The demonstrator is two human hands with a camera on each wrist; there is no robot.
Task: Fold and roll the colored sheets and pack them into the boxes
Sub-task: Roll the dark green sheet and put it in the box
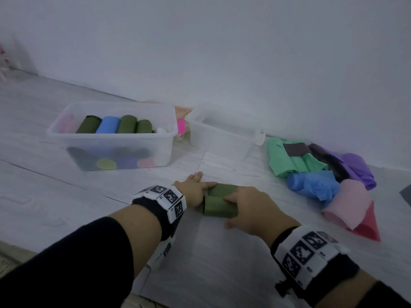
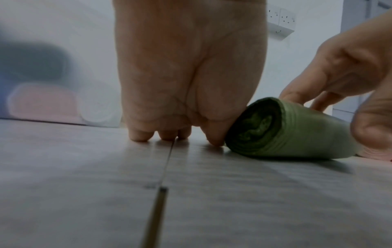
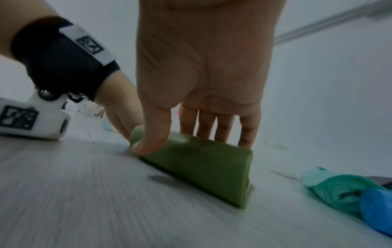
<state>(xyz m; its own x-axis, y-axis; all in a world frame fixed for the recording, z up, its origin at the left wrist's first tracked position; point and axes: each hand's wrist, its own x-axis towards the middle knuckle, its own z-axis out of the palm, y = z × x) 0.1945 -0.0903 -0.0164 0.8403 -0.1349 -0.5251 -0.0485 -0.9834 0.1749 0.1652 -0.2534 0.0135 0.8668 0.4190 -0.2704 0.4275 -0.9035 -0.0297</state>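
**Olive roll nearly finished, loose sheets still waiting**

While the olive-green sheet [image 1: 219,202] lies at lower centre of the head view, it is almost wholly rolled on the pale floor [image 1: 66,185], a short flap still flat behind it. The right hand [image 1: 252,210] curls over the roll, thumb on its near side and fingers across the top. The left hand [image 1: 194,192] has straight fingers, tips on the floor, thumb touching the roll's end. At upper left, a clear box [image 1: 111,135] already holds many rolls; the clear box [image 1: 224,134] beside it looks empty. At right, a heap of loose sheets [image 1: 322,174] remains, so I judge much work is left.
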